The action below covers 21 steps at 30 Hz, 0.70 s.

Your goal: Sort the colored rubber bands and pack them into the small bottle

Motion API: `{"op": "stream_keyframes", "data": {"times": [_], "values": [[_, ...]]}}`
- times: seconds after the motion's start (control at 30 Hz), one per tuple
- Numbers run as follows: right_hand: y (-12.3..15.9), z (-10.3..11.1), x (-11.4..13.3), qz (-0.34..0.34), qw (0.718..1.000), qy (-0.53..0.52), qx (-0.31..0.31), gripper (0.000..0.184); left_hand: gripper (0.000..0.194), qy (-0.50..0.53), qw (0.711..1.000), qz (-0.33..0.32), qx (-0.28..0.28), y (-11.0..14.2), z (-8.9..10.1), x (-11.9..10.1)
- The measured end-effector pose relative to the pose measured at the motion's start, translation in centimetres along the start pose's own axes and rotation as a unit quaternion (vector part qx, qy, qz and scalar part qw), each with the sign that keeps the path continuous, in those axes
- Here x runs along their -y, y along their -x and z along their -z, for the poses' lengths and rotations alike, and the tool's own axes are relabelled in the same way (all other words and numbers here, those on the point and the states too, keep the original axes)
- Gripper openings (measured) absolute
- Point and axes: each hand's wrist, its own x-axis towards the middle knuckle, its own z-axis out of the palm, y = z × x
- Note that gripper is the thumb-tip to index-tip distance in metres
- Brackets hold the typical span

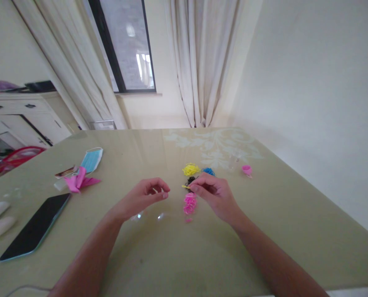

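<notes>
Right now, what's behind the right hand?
Past the right hand, part of a blue pile peeks out, and a partly covered black pile shows too. Whatever the hand hides can't be seen.

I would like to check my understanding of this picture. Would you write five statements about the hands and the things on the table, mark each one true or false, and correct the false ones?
1. The right hand pinches a small yellow strip. True.
2. The left hand touches the pink pile. False: it is apart from the pile, to its left.
3. The pink pile lies nearer to the person than the yellow pile. True.
4. The blue pile lies left of the yellow pile. False: it lies to its right.
5. The face mask lies left of both hands. True.
</notes>
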Motion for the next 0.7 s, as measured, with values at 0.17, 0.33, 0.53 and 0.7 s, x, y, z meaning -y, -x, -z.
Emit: {"op": "stream_keyframes", "data": {"times": [0.17,0.33,0.53,0.7], "values": [[0.0,0.7,0.6,-0.015,0.997,-0.074,-0.022,0.032,0.027,-0.193,0.978,0.067,0.048,1.0,3.7,1.0],[0.1,0.8,-0.2,-0.006,0.994,-0.105,-0.042,0.027,0.022,-0.223,0.966,0.104,0.085,1.1,4.2,2.3],[0.1,0.9,-0.4,-0.003,0.994,-0.099,-0.045,0.026,0.014,-0.188,0.966,0.127,0.126,0.9,3.7,2.4],[-0.1,1.3,-0.2,0.003,0.993,-0.103,-0.056,0.02,0.02,-0.203,0.971,0.091,0.088,0.7,3.2,2.1]]}}
